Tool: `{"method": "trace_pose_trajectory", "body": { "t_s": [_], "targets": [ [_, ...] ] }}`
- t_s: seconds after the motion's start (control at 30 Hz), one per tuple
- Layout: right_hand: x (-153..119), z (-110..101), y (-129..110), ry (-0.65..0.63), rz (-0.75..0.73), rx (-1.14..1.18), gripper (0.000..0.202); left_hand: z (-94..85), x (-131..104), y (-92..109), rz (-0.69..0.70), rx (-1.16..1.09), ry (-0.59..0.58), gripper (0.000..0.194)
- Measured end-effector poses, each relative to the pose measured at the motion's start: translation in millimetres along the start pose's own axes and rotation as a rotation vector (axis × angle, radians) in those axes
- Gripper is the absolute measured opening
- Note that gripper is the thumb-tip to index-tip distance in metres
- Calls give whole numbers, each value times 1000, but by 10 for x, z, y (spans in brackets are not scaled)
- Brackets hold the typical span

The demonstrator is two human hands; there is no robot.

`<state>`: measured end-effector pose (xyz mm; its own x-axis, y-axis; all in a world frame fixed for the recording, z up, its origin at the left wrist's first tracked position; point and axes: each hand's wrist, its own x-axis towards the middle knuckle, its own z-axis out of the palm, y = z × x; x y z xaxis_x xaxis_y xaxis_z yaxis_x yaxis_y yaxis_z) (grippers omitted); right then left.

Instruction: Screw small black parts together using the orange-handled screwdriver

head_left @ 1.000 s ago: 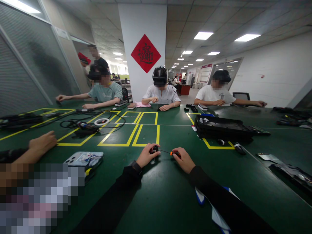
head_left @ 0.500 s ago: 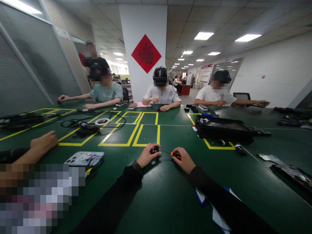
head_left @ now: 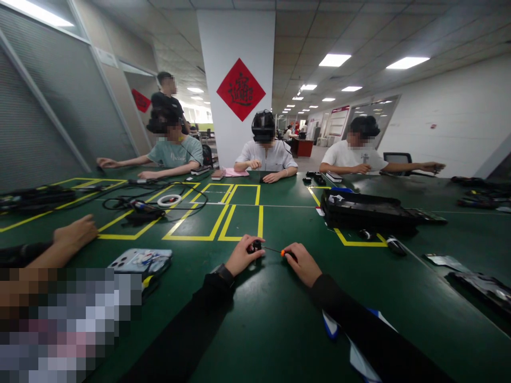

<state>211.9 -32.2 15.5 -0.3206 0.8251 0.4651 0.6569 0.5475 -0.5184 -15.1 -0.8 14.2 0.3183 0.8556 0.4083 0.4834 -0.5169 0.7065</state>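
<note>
Screwdriver (head_left: 283,253) with an orange-fronted handle lies in the right hand (head_left: 303,264), that grip closed round the handle, its thin shaft reaching toward 9 o'clock. There, just beyond the shaft's end, the left hand (head_left: 241,255) keeps a narrow grip on a small black cylindrical part (head_left: 257,245), low over the green counter (head_left: 271,324); whether the screwdriver's tip touches it, I cannot tell. A dark wristwatch (head_left: 224,274) circles the left wrist.

Taken from the two hands, a smartphone (head_left: 139,259) in a patterned case lies at 9 o'clock, with a co-worker's hand (head_left: 75,234) resting farther out that way. A white ring (head_left: 169,200) sits at 10 o'clock among black cables, and a black tray (head_left: 367,215) at 2 o'clock. Toward 5 o'clock, a blue-and-white packet (head_left: 330,324) lies partly hidden by the right sleeve.
</note>
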Motion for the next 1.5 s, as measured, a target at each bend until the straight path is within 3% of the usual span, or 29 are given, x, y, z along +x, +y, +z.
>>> {"method": "trace_pose_trajectory", "body": {
  "t_s": [0.6, 0.87, 1.0, 1.23, 1.5],
  "targets": [
    [6, 5, 20, 42, -6, 63, 15, 36, -11, -10, -20, -147, -23, 33],
    [-16, 18, 22, -15, 84, 122, 19, 25, -35, 78, 66, -18, -9, 44],
    [-19, 34, 41, -9, 87, 110, 19, 19, -30, 101, 84, 28, -19, 30],
    [-1, 23, 53, -15, 21, 19, 19, 81, 4, 93, 78, -278, -46, 14],
    [-7, -4, 23, 10, 54, 24, 18, 74, 3, 53, 9, -390, -67, 28]
  ]
}}
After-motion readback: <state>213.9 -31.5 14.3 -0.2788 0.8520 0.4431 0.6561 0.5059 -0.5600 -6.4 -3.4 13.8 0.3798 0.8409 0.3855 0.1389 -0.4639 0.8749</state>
